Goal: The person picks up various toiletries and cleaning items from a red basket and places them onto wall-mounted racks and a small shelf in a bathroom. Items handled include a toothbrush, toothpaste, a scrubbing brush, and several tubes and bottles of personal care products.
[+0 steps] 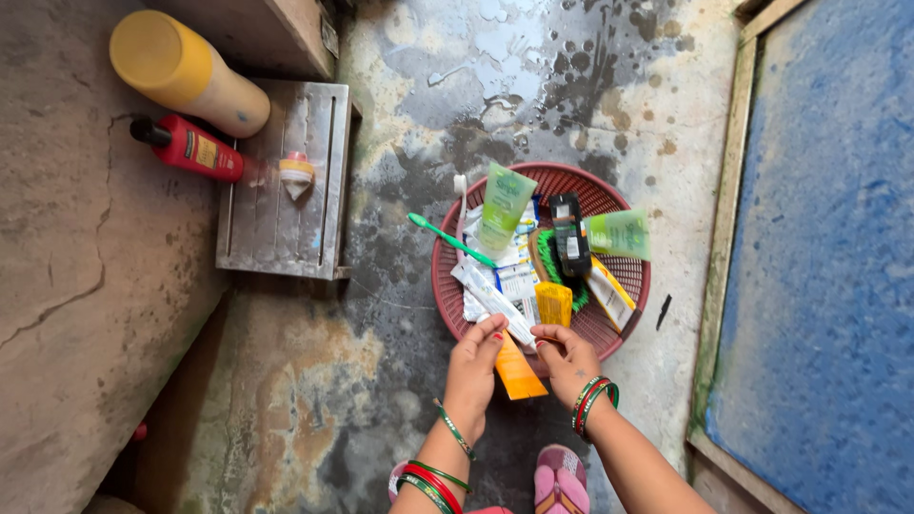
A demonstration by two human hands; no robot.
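My left hand (473,369) and my right hand (568,363) meet over the near rim of a round red basket (609,330) on the wet floor. Both hands grip an orange tube (517,373) that points down between them. My left fingertips also touch a white toothpaste tube (492,301) lying in the basket. The basket holds a light green tube (505,202), another green tube (620,233), a black bottle (569,234), a green toothbrush (447,239), a small yellow packet (554,303) and a green-bristled brush (549,259).
A steel wall shelf (284,186) at the upper left carries a small white and pink item (296,174). A yellow-capped bottle (183,71) and a red bottle (193,148) stand beside it. A blue door (828,238) fills the right side. My pink sandals (560,480) are below.
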